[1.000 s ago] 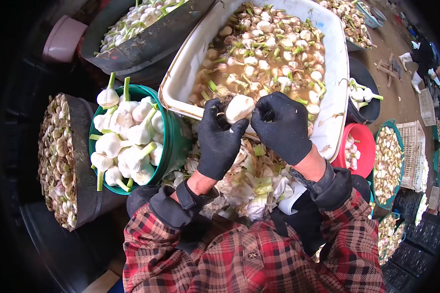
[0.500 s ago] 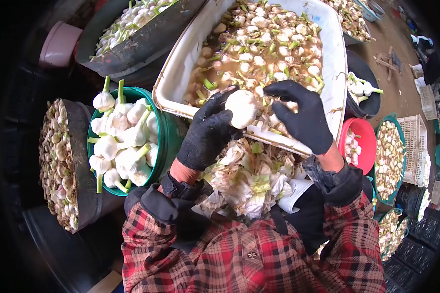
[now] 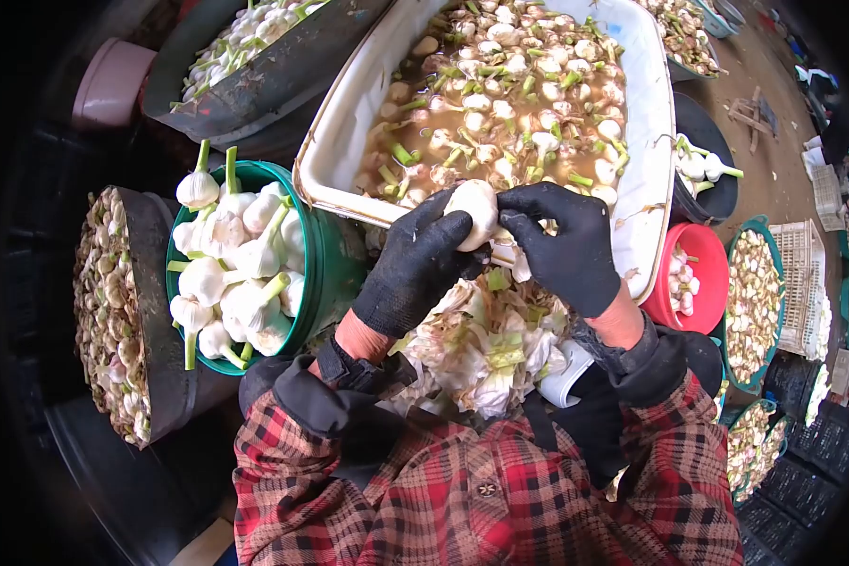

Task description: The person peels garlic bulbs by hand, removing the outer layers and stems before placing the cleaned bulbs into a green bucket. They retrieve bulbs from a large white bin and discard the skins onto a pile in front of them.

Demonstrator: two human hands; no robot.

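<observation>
A pale garlic bulb [image 3: 474, 213] sits in the fingers of my left hand [image 3: 413, 264], which is closed around its left side in a black glove. My right hand [image 3: 568, 247], gloved too, has its thumb and fingers bent in against the bulb's right side. Below the bulb hangs a whitish strip [image 3: 513, 260] that looks like skin or stem. Both hands are over the near rim of a white tub [image 3: 643, 104], where garlic bulbs float in brown water. A heap of peeled garlic skins [image 3: 481, 344] lies under them, near my lap.
At left stands a green bucket [image 3: 335, 274] filled with clean garlic bulbs, beside a dark container [image 3: 174, 330] of unpeeled ones. A red bowl [image 3: 710, 283] with some garlic, a black basin [image 3: 712, 203] and a cream crate [image 3: 794, 283] are on the right.
My right hand has moved in to the left and its fingers have closed onto the bulb. The bulb has turned and shifted slightly right; a strip now hangs beneath it.
</observation>
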